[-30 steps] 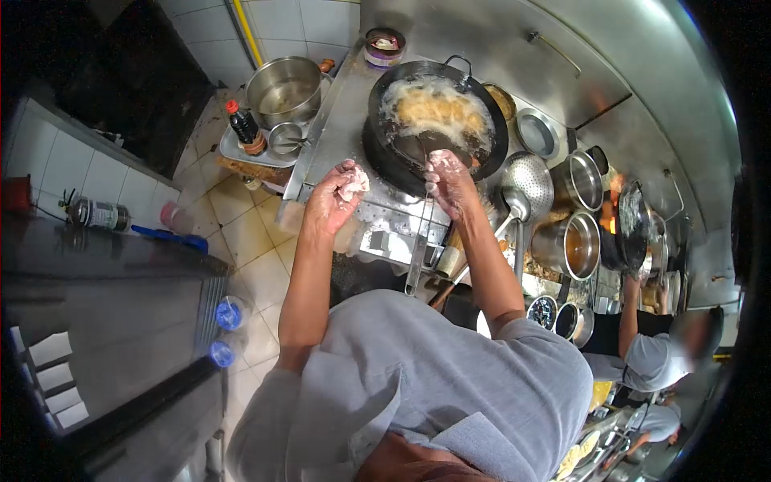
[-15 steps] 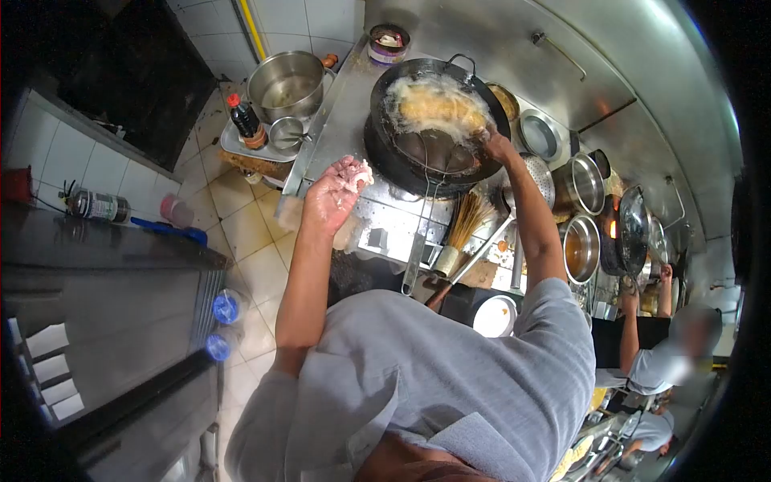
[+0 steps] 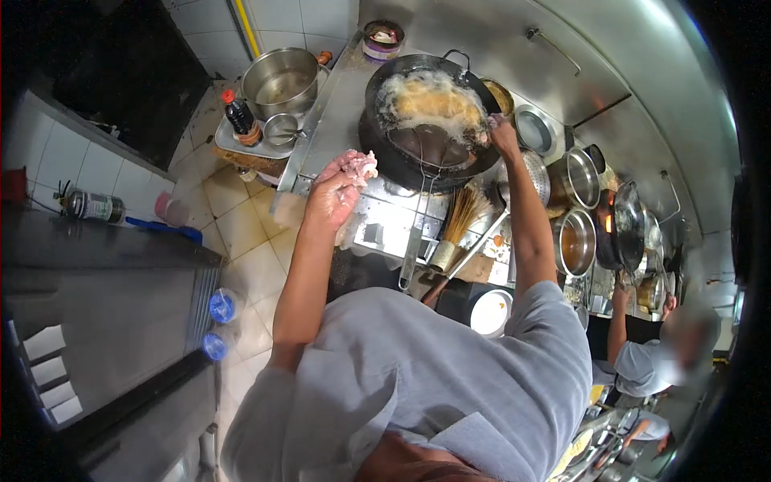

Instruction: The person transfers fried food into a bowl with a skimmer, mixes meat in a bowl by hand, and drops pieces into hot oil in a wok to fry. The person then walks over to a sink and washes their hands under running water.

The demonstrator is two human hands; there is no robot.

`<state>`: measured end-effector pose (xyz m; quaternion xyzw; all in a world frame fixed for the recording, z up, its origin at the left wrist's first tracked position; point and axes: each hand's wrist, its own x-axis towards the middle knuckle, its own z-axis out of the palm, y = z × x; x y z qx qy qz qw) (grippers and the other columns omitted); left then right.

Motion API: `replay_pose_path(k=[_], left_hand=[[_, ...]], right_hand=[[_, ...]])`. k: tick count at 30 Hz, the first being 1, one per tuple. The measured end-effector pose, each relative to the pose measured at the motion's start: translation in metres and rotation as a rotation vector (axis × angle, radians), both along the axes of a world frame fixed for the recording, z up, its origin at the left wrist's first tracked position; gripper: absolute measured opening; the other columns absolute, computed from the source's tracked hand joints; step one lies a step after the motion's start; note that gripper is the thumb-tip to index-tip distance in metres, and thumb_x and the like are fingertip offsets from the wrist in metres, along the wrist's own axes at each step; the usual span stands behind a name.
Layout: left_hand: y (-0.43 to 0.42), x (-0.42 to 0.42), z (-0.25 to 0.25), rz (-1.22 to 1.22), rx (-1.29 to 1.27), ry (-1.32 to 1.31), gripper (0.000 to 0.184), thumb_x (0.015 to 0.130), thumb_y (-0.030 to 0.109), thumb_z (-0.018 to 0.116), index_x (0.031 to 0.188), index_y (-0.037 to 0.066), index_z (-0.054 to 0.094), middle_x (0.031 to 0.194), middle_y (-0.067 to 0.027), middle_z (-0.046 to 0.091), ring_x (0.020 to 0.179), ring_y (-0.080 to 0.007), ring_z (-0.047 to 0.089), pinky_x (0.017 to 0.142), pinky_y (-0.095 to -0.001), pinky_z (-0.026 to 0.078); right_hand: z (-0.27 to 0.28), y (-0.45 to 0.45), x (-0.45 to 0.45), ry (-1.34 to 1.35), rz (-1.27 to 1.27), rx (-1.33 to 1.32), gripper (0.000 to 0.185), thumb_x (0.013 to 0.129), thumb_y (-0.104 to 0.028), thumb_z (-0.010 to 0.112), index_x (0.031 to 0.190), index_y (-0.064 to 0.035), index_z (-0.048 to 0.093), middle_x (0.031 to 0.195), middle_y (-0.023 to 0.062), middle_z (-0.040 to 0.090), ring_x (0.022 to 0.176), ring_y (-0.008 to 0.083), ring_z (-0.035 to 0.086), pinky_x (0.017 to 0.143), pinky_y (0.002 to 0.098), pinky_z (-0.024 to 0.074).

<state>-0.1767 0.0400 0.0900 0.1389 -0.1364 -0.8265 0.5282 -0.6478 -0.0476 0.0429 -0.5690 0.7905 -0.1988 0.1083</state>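
My left hand (image 3: 331,199) is closed around a clump of pale pink raw meat (image 3: 359,166), left of the wok. The black wok (image 3: 377,104) holds bubbling oil with a mass of golden frying food (image 3: 438,103) under white foam. At the wok's right rim is my right hand (image 3: 502,135), its fingers drawn together over the edge of the oil. What they hold, if anything, is too small to make out. A long-handled wire skimmer (image 3: 419,233) rests in the near side of the wok, its handle toward me.
A bamboo brush (image 3: 458,229) and a perforated ladle (image 3: 528,181) lie right of the skimmer. Steel pots (image 3: 577,241) line the right side, with a co-worker (image 3: 642,361) beyond. On the left stand a large pot (image 3: 281,80) and a red-capped bottle (image 3: 239,116).
My right hand has shifted slightly up and to the right, toward the wok's rim. The left hand's fingers have curled more around the meat. My view has shifted slightly.
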Motion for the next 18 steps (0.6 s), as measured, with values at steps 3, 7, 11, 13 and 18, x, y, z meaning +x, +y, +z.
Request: replay_pose_path(k=[3,7,11,13,18], left_hand=[[0.006,0.005,-0.003,0.019,-0.02,-0.025,0.043,0.075,-0.012,0.052,0.117,-0.006,0.053,0.122,-0.0218,0.056,0.117,-0.0356,0.054,0.1,-0.0414,0.044],[0.001,0.007,-0.009,-0.006,-0.057,-0.091,0.038,0.079,-0.011,0.054,0.116,-0.004,0.053,0.115,-0.0201,0.058,0.117,-0.0349,0.054,0.097,-0.041,0.047],[0.003,-0.003,0.002,-0.038,-0.072,-0.102,0.034,0.08,-0.011,0.056,0.113,-0.003,0.054,0.111,-0.0171,0.059,0.114,-0.0336,0.057,0.093,-0.0381,0.049],[0.005,-0.007,0.012,-0.054,-0.115,-0.115,0.031,0.081,-0.01,0.059,0.111,-0.002,0.056,0.11,-0.0156,0.06,0.109,-0.0329,0.06,0.093,-0.038,0.05],[0.012,-0.012,0.018,0.011,-0.147,-0.272,0.029,0.081,-0.007,0.062,0.109,-0.001,0.057,0.107,-0.0142,0.062,0.099,-0.0298,0.065,0.089,-0.0372,0.052]], right_hand=[[0.033,0.023,0.027,-0.056,0.057,-0.299,0.04,0.096,-0.031,0.05,0.12,0.0007,0.059,0.119,0.0195,0.063,0.106,0.0315,0.062,0.089,0.0387,0.0479],[0.1,0.084,0.138,-0.814,0.187,-0.126,0.041,0.096,-0.034,0.054,0.123,-0.0029,0.058,0.118,0.0119,0.062,0.106,0.0223,0.062,0.085,0.0335,0.0503],[0.135,0.128,0.241,-1.035,0.479,0.003,0.041,0.09,-0.022,0.064,0.127,-0.0049,0.055,0.118,0.014,0.061,0.096,0.0165,0.061,0.085,0.0329,0.0519],[0.126,0.13,0.266,-1.103,0.501,0.031,0.051,0.086,-0.017,0.07,0.132,-0.0066,0.052,0.119,0.0116,0.06,0.096,0.0154,0.06,0.085,0.0315,0.0513],[0.122,0.13,0.288,-0.522,0.583,-0.135,0.043,0.076,-0.008,0.076,0.117,-0.0042,0.064,0.101,0.0094,0.065,0.085,0.0113,0.059,0.072,0.0289,0.0492]])
